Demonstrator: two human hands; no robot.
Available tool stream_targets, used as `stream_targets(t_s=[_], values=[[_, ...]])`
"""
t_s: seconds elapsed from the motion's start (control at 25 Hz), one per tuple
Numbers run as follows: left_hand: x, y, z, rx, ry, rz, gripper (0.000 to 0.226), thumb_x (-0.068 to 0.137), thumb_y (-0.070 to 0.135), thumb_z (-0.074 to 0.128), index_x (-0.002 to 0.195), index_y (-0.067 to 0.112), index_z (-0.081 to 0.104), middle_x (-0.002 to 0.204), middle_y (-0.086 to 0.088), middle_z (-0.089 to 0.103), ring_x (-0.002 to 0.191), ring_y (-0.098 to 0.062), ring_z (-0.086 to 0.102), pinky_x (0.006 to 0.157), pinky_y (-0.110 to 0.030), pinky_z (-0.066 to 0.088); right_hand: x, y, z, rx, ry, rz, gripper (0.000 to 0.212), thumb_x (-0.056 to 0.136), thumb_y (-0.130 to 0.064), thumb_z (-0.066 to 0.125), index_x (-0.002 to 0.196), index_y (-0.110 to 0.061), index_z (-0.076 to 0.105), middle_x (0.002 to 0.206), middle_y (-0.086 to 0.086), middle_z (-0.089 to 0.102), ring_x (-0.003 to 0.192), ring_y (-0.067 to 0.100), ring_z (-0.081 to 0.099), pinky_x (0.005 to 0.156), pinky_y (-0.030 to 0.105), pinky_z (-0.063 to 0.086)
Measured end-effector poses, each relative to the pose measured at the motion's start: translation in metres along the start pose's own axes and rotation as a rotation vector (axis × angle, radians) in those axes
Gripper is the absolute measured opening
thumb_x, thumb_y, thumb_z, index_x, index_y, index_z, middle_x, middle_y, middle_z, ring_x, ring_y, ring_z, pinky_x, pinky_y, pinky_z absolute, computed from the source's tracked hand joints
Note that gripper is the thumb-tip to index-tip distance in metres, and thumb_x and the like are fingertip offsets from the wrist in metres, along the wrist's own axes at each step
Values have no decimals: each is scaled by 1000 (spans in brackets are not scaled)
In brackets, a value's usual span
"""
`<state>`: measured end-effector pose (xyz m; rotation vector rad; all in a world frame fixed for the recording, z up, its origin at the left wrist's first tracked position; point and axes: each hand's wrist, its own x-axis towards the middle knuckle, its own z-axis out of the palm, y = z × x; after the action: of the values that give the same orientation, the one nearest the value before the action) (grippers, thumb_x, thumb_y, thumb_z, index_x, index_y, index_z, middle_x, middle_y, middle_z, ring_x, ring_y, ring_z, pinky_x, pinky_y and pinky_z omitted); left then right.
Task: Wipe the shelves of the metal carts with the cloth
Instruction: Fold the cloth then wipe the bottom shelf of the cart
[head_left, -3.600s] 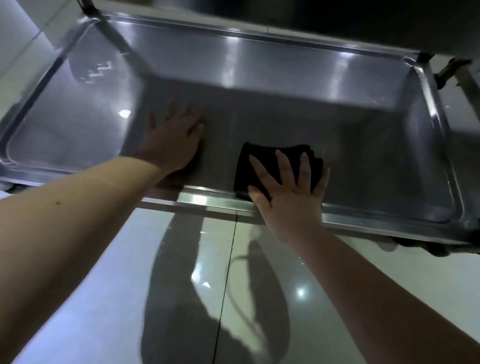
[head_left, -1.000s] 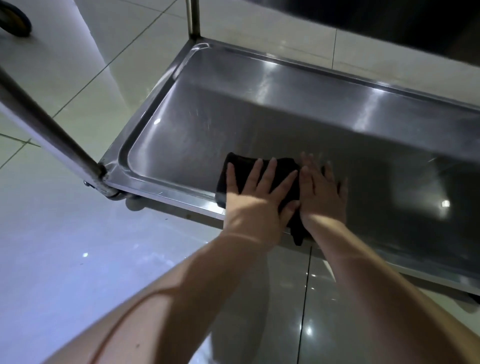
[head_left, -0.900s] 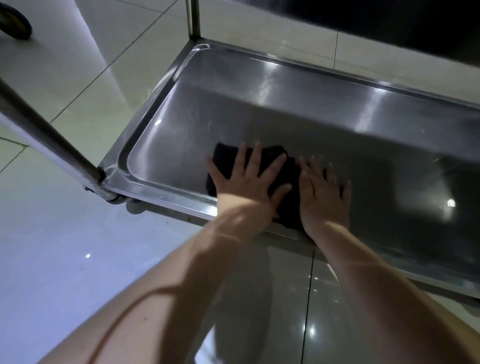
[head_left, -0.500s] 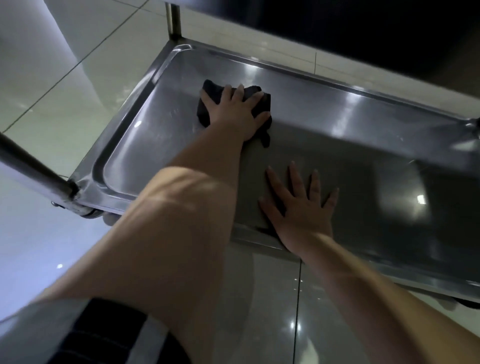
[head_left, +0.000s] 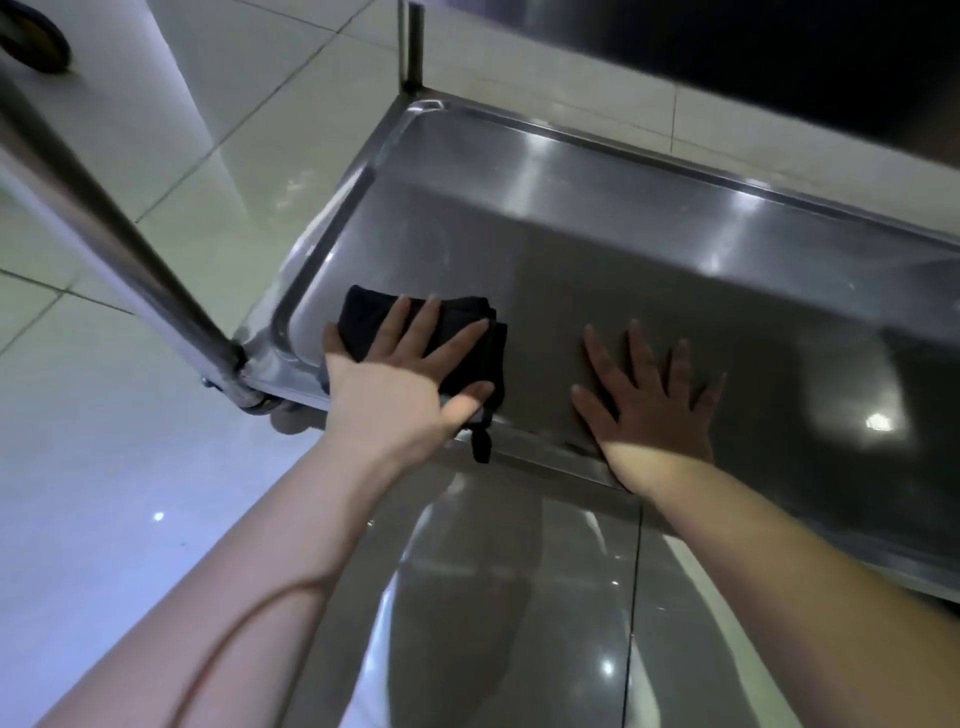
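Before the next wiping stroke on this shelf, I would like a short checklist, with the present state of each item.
1. Is the left hand flat on the cloth? Ok.
2. Is the cloth fully on the shelf? Not ok, one end hangs over the near rim.
3. Is the right hand clear of a stroke to the right? Not ok, it lies flat on bare metal there.
4. Is the shelf already clean? Cannot tell, because of the reflections.
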<state>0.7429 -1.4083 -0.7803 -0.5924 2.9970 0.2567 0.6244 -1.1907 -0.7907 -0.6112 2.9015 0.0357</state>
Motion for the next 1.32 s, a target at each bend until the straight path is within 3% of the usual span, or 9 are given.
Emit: stream_targets(t_s=[0.24, 0.36, 0.6, 0.84, 1.08, 1.16, 1.2, 1.32], values=[[34, -27, -2, 26, 8, -28, 66, 80, 79, 3, 143, 62, -5, 164, 10, -4, 150, -18, -6, 109, -69, -4, -7, -5, -5, -18, -47, -47, 56, 86, -68, 6, 134, -66, -22, 158, -23, -21, 147, 35, -19, 110, 68, -11], [107, -26, -10, -10, 64, 23, 65, 87, 78, 11, 147, 57, 6, 164, 5, 6, 150, -23, 1, 106, -73, -1, -4, -4, -5, -10, -49, -49, 55, 88, -67, 9, 133, -68, -23, 158, -25, -21, 147, 34, -18, 111, 68, -9], [213, -24, -25, 39, -20, 23, 64, 90, 75, 18, 149, 53, 6, 163, 5, 9, 150, -25, 2, 106, -75, 4, 3, -3, -4, 3, -48, -41, 54, 89, -69, 11, 133, -70, -20, 157, -26, -20, 147, 31, -22, 109, 69, -13], [145, -20, -17, 20, 62, 57, 62, 87, 76, 9, 147, 57, 6, 164, 4, 9, 150, -23, 4, 105, -74, 8, 7, 0, -2, 19, -49, -44, 54, 85, -70, 2, 134, -68, -20, 157, -27, -22, 146, 31, -23, 107, 71, -13], [12, 17, 4, 86, -19, 78, 66, 81, 73, 4, 145, 60, -6, 164, 6, -1, 149, -20, -4, 105, -70, 8, 8, 0, 3, 19, -33, -56, 55, 87, -69, 6, 138, -67, -13, 158, -27, -15, 147, 33, -18, 106, 70, -13], [9, 60, 7, 64, -50, 121, 63, 88, 70, 13, 147, 56, -5, 164, 5, -6, 150, -21, -8, 106, -71, 3, 10, 2, 1, 143, 16, -40, 52, 95, -61, 21, 145, -60, 7, 160, -25, 0, 150, 29, -9, 109, 64, -14], [11, 80, 8, 51, -65, 131, 62, 92, 68, 17, 148, 54, -5, 164, 4, -8, 150, -22, -10, 106, -72, -1, 10, 5, -1, 314, 85, -11, 49, 100, -51, 31, 148, -51, 23, 161, -18, 15, 150, 26, 2, 114, 60, -12], [11, 137, 11, 24, -118, 116, 62, 96, 63, 22, 151, 49, -4, 164, 1, -13, 149, -25, -14, 105, -74, -6, 3, 23, -17, 983, 314, 146, 39, 100, -14, 48, 137, -17, 55, 142, 6, 53, 136, 24, 42, 118, 39, 21]])
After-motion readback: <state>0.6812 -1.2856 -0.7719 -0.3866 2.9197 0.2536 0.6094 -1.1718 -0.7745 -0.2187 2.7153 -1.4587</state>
